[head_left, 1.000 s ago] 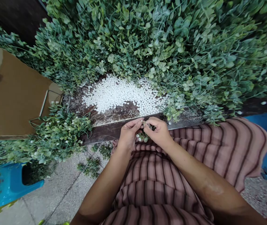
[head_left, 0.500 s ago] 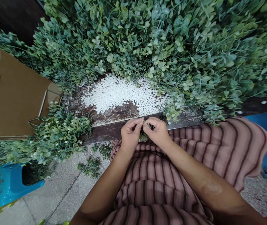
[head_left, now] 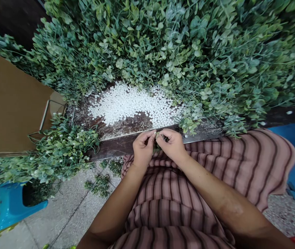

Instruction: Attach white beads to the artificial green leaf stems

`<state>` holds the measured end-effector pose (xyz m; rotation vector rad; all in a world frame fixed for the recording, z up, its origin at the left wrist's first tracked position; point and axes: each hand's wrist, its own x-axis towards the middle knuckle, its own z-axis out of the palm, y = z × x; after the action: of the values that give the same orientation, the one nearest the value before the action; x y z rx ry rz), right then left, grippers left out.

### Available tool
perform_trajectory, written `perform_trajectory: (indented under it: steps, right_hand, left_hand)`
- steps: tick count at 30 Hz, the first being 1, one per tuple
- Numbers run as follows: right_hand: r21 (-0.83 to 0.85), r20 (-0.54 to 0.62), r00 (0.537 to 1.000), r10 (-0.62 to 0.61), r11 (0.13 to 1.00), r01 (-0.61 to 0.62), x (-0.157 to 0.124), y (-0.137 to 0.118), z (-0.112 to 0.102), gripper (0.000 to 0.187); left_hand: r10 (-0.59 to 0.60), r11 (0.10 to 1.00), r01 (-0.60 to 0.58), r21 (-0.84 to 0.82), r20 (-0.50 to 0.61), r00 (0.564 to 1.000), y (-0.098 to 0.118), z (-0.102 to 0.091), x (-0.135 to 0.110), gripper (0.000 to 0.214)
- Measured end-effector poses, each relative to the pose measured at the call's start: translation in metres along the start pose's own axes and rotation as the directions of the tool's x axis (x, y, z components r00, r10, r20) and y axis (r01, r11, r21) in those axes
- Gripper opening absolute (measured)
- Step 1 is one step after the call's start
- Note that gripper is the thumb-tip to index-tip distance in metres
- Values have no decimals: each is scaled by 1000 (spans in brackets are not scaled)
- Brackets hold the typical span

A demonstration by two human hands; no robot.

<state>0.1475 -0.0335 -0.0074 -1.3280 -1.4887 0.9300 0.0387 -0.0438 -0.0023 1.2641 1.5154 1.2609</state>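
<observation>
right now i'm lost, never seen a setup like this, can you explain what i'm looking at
There is no machine here, just a person's two bare hands. The view comes from a camera worn on their head, looking forward and down past the forearms and a striped cloth.

On the dark surface in front lies a spread of small white pieces, with thick leafy greenery behind it. A brown cardboard piece stands at the picture's left edge.

The left hand pinches what looks like a small pale piece; the right hand pinches a small greenish bit. The fingertips nearly meet, so finer detail is too small to tell.
</observation>
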Motion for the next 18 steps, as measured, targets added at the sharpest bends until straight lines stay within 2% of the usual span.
perform_trajectory:
  steps: [10, 14, 18]
  right_hand:
    - [-34, -6, 999, 38, 999, -38, 1, -2, 1, 16]
    - [-43, -1, 1000, 25, 999, -25, 1, -1, 2, 16]
    - [-29, -6, 1000, 12, 999, -13, 1, -1, 2, 15]
  left_hand:
    - [239, 965, -237, 107, 0, 971, -9, -2, 1, 14]
    - [256, 957, -255, 136, 5, 967, -9, -3, 2, 13]
    - [218, 968, -218, 125, 15, 976, -10, -2, 3, 12]
